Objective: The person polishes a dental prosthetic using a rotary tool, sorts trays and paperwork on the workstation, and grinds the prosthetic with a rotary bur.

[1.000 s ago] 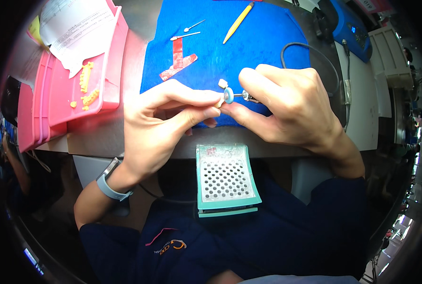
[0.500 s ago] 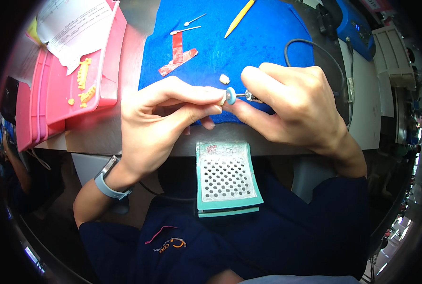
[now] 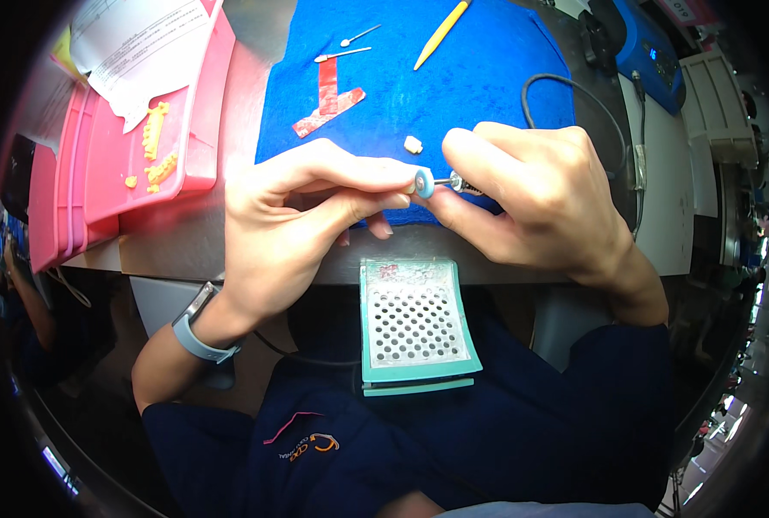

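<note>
Between thumb and fingertips, my left hand [image 3: 294,216] pinches a small tooth-coloured piece, probably a dental crown, mostly hidden by the fingers and the wheel. My right hand [image 3: 544,194] is closed around a rotary handpiece [image 3: 460,182], whose metal nose points left. A pale blue polishing wheel [image 3: 424,182] on its thin shank meets the left fingertips, at or against the piece; exact contact cannot be made out. Just beyond the wheel, a second tooth-coloured crown [image 3: 413,144] lies on the blue towel [image 3: 393,95].
Two mounted burs [image 3: 343,54], red strips [image 3: 327,91] and a yellow pencil-like stick [image 3: 441,36] lie on the towel. At left, a pink tray [image 3: 196,138] holds papers and orange pieces [image 3: 153,131]. A perforated green-framed rest [image 3: 415,328] juts toward me; a blue control box [image 3: 648,56] stands right.
Both hands keep their grips, with the wheel still at the left fingertips. Less of the held piece shows beside the wheel. The whole view has shifted slightly.
</note>
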{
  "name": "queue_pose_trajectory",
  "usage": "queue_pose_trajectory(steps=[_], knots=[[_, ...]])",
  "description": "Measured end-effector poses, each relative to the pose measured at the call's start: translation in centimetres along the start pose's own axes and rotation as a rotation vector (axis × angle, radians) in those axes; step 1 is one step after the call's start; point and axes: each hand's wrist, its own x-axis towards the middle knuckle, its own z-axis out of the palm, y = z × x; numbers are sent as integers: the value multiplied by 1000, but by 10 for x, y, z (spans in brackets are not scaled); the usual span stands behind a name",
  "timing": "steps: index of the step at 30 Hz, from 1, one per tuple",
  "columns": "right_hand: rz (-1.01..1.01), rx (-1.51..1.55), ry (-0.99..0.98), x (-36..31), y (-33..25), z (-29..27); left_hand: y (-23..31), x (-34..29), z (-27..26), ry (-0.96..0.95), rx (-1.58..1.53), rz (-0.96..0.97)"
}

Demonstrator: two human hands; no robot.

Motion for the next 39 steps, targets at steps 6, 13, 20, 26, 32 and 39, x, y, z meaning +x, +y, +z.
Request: queue_pose_trajectory(steps=[6,13,20,26,32,39], knots=[[2,14,10,0,1,2,-3,-1,-1,7,14,-10],[2,1,-16,0,1,-1,-3,-1,-2,-9,34,-25],[20,-9,-20,0,1,0,-4,-1,1,8,-4,20],[18,-8,-22,-1,1,-1,-4,-1,-1,-2,7,-7],[-17,-1,-19,-1,1,-2,-3,1,1,-3,2,-4],[-17,17,-41,-1,0,-5,-2,0,2,4,-24,15]])
